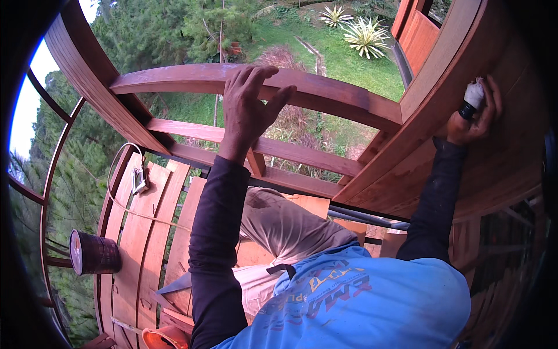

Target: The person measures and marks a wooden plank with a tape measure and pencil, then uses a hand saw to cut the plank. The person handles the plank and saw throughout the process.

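My left hand [249, 107] reaches up and lies over the reddish wooden top rail [337, 93] of a balcony railing, fingers curled across it. My right hand [474, 119] is raised at the right against a varnished wooden wall panel [511, 163]. It grips a small brush [472, 99] with a black collar and a white tip, and the tip touches the wood beside a slanting wooden post [430, 99]. Both arms wear dark long sleeves. A blue shirt and light trousers fill the lower middle.
A dark round can [93, 252] stands on its side of the plank deck [139, 232] near the left edge. A white cord [116, 198] runs to a small box [140, 180]. An orange object [165, 338] shows at the bottom. Grass and trees lie far below.
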Tool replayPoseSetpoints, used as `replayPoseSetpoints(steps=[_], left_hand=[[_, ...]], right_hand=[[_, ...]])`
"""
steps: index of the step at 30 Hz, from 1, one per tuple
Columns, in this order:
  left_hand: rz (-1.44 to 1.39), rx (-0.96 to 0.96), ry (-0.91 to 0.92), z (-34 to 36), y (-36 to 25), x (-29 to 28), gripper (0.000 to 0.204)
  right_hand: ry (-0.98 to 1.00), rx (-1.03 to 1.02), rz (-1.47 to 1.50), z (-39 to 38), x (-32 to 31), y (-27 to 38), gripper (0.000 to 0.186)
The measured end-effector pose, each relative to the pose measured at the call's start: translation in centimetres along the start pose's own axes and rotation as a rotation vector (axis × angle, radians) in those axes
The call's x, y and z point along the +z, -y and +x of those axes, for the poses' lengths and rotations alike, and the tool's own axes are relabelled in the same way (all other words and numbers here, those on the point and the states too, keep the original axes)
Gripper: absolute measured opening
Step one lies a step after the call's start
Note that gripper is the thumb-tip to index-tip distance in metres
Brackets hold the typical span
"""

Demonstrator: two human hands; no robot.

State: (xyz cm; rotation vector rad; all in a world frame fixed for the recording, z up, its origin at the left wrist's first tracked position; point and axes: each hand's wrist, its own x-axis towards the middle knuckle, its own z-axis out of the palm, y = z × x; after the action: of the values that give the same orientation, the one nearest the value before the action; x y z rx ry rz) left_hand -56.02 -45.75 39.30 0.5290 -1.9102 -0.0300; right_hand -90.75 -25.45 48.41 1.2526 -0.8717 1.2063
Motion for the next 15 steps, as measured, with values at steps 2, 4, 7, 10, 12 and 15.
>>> replayPoseSetpoints(steps=[2,4,7,10,12,15], left_hand=[[0.083,0.05,0.142,0.9,1.5,-0.2,0.055],[0.208,0.01,0.372,1.7,3.0,-0.2,0.076],[0.207,0.084,0.415,2.3,4.5,-0.2,0.081],[0.235,0.077,0.493,3.3,5.2,0.4,0.085],[0.282,0.054,0.545,3.8,5.4,0.7,0.087],[0.289,0.067,0.477,4.0,5.3,1.2,0.089]], right_hand=[[0.005,-0.034,-0.013,0.0,0.1,0.0,0.026],[0.002,-0.029,0.005,0.0,0.2,0.0,0.027],[-0.009,-0.019,0.027,-0.1,0.3,0.0,0.028],[0.017,-0.027,-0.013,-0.3,0.2,-0.2,0.028],[0.025,0.0,-0.049,-0.4,0.2,-0.2,0.027],[0.035,-0.002,0.026,-0.4,0.2,-0.5,0.027]])
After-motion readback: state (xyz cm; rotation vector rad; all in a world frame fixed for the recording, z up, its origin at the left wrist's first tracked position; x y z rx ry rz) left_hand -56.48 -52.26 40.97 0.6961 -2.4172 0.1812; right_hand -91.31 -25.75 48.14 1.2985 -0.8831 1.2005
